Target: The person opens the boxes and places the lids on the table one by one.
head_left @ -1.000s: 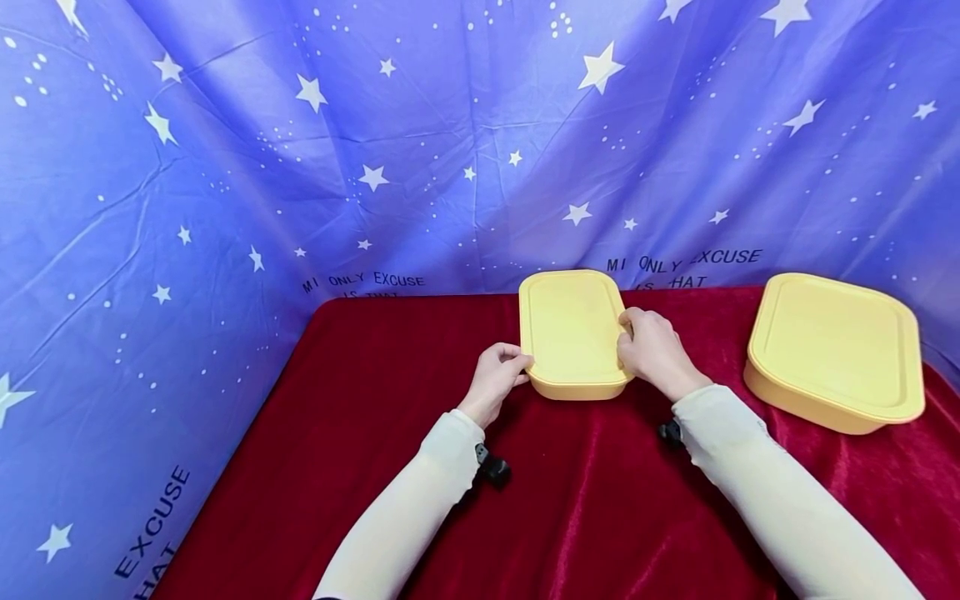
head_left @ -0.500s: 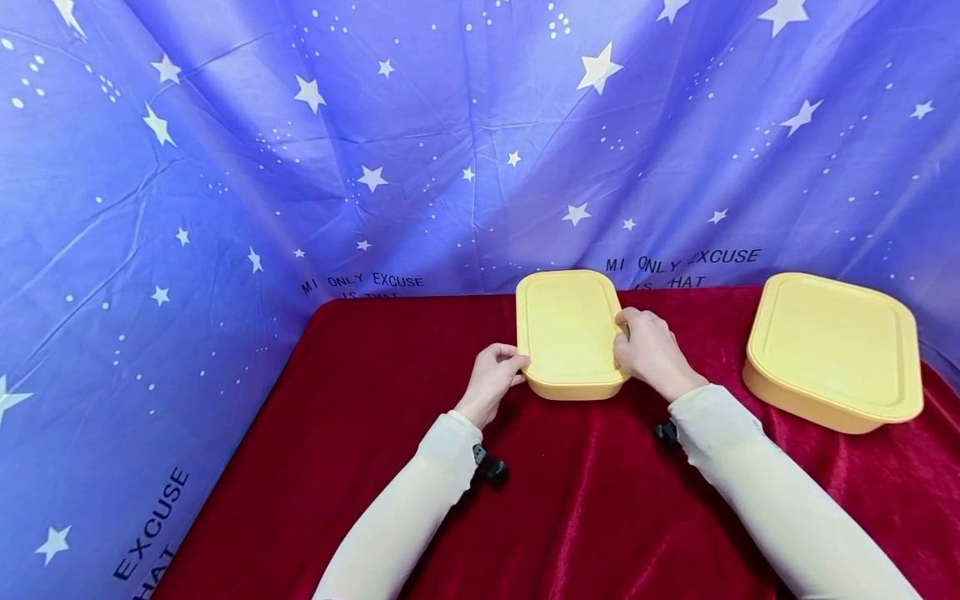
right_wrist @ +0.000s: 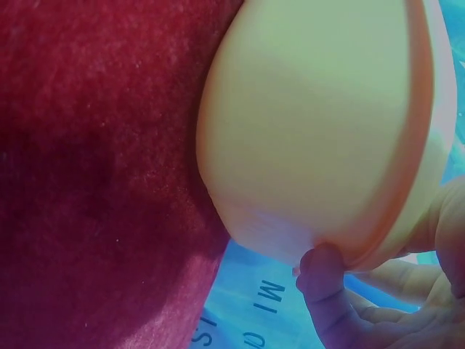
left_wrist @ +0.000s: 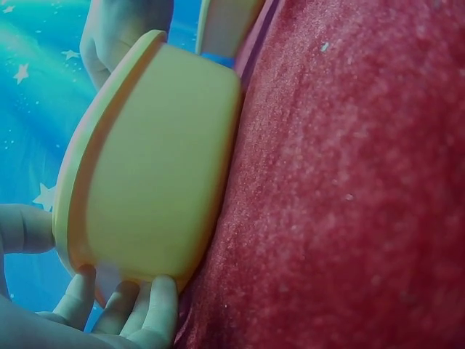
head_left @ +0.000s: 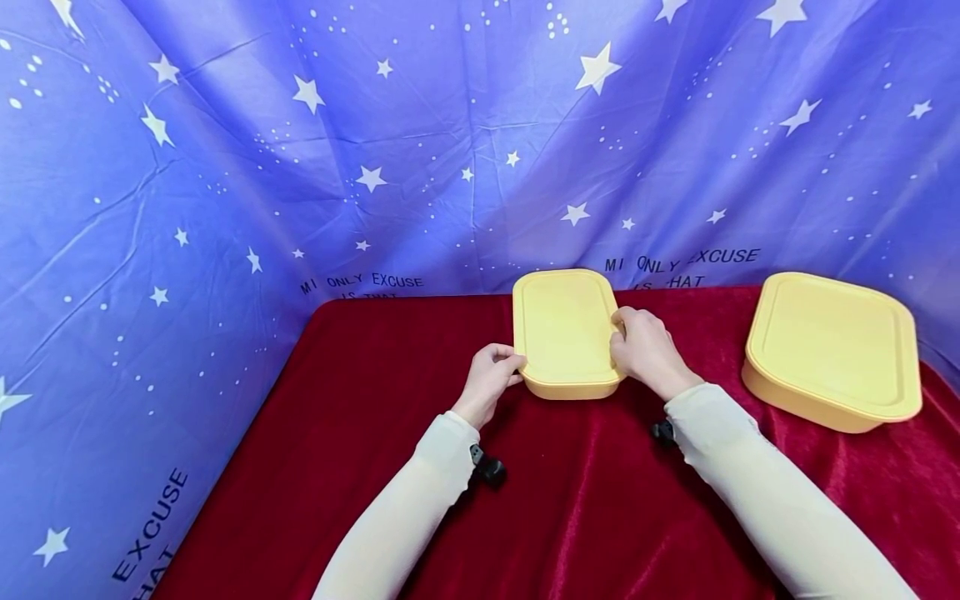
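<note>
The smaller yellow lidded food container [head_left: 566,329] stands at the far side of the red cloth, held from both sides. My left hand [head_left: 491,379] grips its near left corner. In the left wrist view the thumb [left_wrist: 25,228] lies at the lid's rim and the fingertips [left_wrist: 161,291] press the side wall below. My right hand [head_left: 651,348] pinches the right edge of the lid [head_left: 564,325]. From the right wrist, one fingertip [right_wrist: 323,258] shows just under the lid's rim. The lid covers whatever is inside.
A larger yellow lidded container [head_left: 836,350] stands to the right on the red velvet cloth [head_left: 360,417]. Blue curtains [head_left: 420,125] with white stars hang behind and at the left, right beyond the cloth's far edge.
The smaller container and both hands have shifted very slightly left in the head view. Both hands keep the same grip on it, and the larger container stays in place.
</note>
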Tool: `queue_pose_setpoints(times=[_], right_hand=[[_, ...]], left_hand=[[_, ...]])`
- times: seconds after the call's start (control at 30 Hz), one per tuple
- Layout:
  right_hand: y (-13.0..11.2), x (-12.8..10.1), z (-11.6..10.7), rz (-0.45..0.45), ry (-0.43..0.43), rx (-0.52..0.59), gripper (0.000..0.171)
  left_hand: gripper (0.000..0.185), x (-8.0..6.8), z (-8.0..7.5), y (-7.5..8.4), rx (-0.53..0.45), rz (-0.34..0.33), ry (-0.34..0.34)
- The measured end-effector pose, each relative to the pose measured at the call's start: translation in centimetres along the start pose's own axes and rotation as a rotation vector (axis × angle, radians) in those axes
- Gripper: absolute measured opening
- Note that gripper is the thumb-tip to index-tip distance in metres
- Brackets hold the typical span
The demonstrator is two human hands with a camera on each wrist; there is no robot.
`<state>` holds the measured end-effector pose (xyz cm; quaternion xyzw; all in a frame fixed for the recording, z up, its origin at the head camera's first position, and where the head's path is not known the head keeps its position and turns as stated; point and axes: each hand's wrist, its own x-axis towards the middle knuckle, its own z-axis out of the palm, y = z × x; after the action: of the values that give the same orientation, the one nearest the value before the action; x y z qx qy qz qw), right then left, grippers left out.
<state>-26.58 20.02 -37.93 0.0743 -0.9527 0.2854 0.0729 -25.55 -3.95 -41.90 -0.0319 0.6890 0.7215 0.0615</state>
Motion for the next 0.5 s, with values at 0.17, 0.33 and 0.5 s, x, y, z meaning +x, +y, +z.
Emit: queue_pose_setpoints(times=[0.17, 0.33, 0.5], right_hand=[[-0.14, 0.04, 0.03, 0.001, -0.006, 0.010, 0.036], [-0.18, 0.11, 0.17, -0.004, -0.001, 0.010, 0.036], [-0.27, 0.18, 0.27, -0.004, 0.003, 0.014, 0.036]], left_hand=[[0.022, 0.10, -0.06, -0.07, -0.009, 0.002, 0.008], [0.023, 0.10, -0.19, -0.07, -0.009, 0.005, 0.005], [0.022, 0.03, -0.32, -0.02, -0.014, 0.006, 0.003]])
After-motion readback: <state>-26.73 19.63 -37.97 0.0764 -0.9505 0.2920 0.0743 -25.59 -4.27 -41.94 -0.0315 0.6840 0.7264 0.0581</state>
